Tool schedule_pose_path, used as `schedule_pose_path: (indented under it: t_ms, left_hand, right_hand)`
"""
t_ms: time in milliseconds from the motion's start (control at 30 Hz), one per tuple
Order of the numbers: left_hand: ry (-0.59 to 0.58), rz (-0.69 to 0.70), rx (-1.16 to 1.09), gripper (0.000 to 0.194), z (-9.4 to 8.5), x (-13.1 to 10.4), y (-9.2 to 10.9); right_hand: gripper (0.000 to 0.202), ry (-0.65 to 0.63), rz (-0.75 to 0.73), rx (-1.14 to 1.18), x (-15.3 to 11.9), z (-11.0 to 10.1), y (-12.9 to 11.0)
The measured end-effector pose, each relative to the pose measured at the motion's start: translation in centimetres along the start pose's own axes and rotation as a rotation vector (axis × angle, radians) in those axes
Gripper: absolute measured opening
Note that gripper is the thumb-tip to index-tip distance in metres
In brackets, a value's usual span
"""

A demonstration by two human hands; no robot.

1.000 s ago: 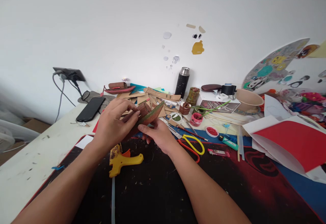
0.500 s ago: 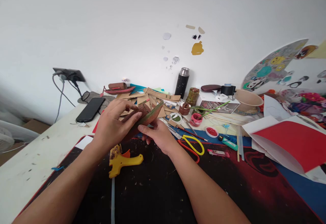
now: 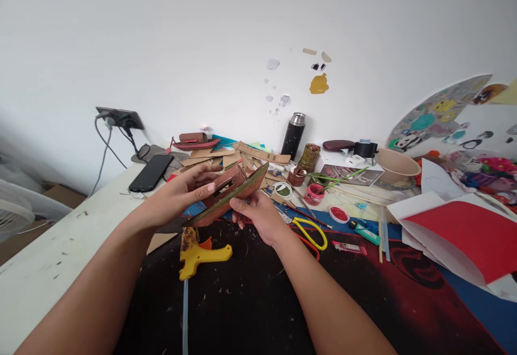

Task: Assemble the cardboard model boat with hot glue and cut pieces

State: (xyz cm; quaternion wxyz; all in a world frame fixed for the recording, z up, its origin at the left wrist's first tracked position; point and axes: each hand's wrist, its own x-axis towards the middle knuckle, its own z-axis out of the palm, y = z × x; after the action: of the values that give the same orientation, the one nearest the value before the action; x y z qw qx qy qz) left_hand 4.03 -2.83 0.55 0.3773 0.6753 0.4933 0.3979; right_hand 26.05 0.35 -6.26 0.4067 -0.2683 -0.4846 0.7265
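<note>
Model [image 3: 236,190] (brown, green edge) is up over the dark mat [image 3: 242,312], tilted w/ its R end higher. R hand [image 3: 260,216] pinches its lower edge btwn thumb & fingers; L hand [image 3: 181,190] is loosely spread at the brown top part, thumb apart from fingers.

In the way: glue gun [image 3: 189,255] lies on the mat just below the model in view, its top end close under it, clear stick [image 3: 185,312] running toward the person. Card scraps [image 3: 258,153] crowd the table [image 3: 76,231] behind the model, some hidden by it. Scissors [image 3: 311,231] are near R hand, R forearm hiding part of the red loop.

Further out: phone [image 3: 151,173] & red boat [image 3: 196,142] on the L; flask [image 3: 293,135] upright by the wall; pink pot [image 3: 314,194], brown pot [image 3: 297,176], green lid [image 3: 283,189] & red lid [image 3: 339,214] R of the model; bowl [image 3: 398,167] at back R; red sheet [image 3: 460,231] far R.

Count: 1 model, 1 glue gun, 1 scissors, 1 phone, 1 boat, 1 flask, 1 bowl, 2 lighters (teal [image 3: 365,232], pink [image 3: 349,248]); scraps overlap, can't count
</note>
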Motion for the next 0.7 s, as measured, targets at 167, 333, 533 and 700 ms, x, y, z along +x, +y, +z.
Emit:
schedule_pose_path:
  t_ms: [167,333,533,700]
  left_hand:
    - [-0.027,-0.004,-0.048,0.058,-0.21,-0.17,-0.14]
    - [-0.048,-0.094,-0.105,0.063,-0.22,-0.35,0.11]
    - [-0.079,-0.158,-0.202,0.062,0.12,-0.32,-0.25]
    - [-0.075,-0.144,-0.233,0.058,0.19,-0.21,-0.41]
  right_hand:
    - [0.054,-0.017,-0.002,-0.011,-0.05,0.13,-0.04]
    - [0.055,-0.021,0.003,-0.016,0.11,-0.01,0.26]
    - [0.055,-0.023,0.008,-0.027,0.13,0.00,0.44]
    - [0.057,-0.028,0.008,-0.026,0.04,0.12,0.35]
